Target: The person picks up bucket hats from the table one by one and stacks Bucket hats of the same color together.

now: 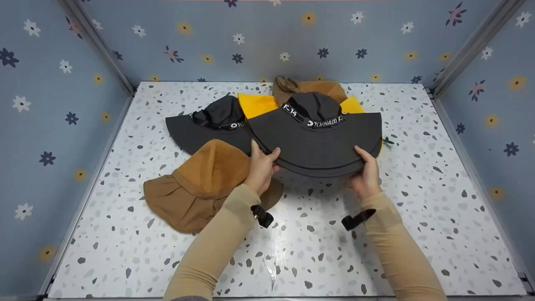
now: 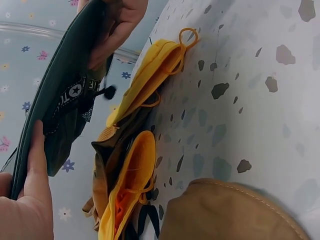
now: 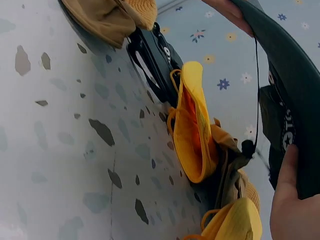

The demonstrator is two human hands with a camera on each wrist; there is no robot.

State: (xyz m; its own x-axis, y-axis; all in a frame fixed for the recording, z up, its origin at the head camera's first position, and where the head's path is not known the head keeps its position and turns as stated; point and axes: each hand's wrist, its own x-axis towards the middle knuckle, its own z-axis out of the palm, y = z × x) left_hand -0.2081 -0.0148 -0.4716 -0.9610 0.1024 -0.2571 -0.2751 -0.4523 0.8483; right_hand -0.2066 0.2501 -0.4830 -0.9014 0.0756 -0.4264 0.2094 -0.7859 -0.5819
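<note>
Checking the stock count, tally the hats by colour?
Black hats: 2
Brown hats: 2
Yellow hats: 2, partly hidden
Total: 6 hats in view

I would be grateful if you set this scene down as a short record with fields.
held item: held dark hat, lifted off the table
lettering: TORNADO and F-14 on its band
left hand: grips the brim's left side
right hand: grips the brim's right side
left of held hat: second dark hat
nearer the person: front brown hat, partly hidden by the left arm
beyond held hat: yellow pieces and rear brown hat
walls: blue, flower-patterned
</note>
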